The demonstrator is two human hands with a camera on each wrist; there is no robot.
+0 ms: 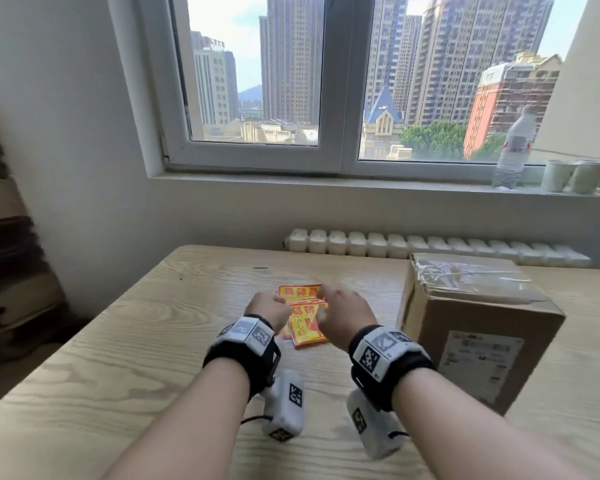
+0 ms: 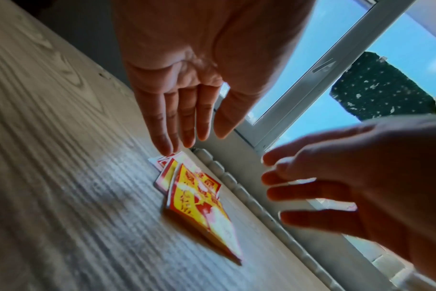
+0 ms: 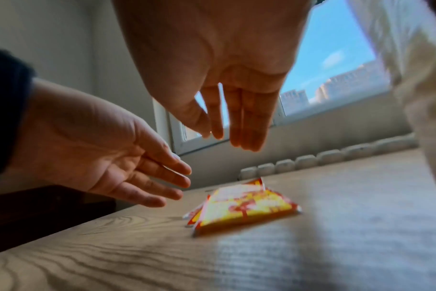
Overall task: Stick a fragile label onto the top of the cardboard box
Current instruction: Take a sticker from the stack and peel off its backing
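A small pile of red and yellow fragile labels [image 1: 303, 315] lies on the wooden table [image 1: 136, 341], left of the brown cardboard box [image 1: 478, 323], whose taped top is bare. Both hands hover over the pile and hold nothing. My left hand [image 1: 269, 308] is at the pile's left side with straight fingers [image 2: 184, 126] pointing down at the labels [image 2: 197, 198]; whether a fingertip touches them I cannot tell. My right hand [image 1: 343, 313] is above the pile's right side, its fingers [image 3: 247, 126] straight above the labels [image 3: 247, 206]. My left hand [image 3: 125, 173] shows palm up there.
The box stands at the table's right with a shipping label [image 1: 482, 362] on its near side. A radiator [image 1: 430, 247] runs behind the table. A water bottle [image 1: 513, 150] and paper cups [image 1: 575, 174] stand on the windowsill. Dark furniture [image 1: 7, 254] is at the left.
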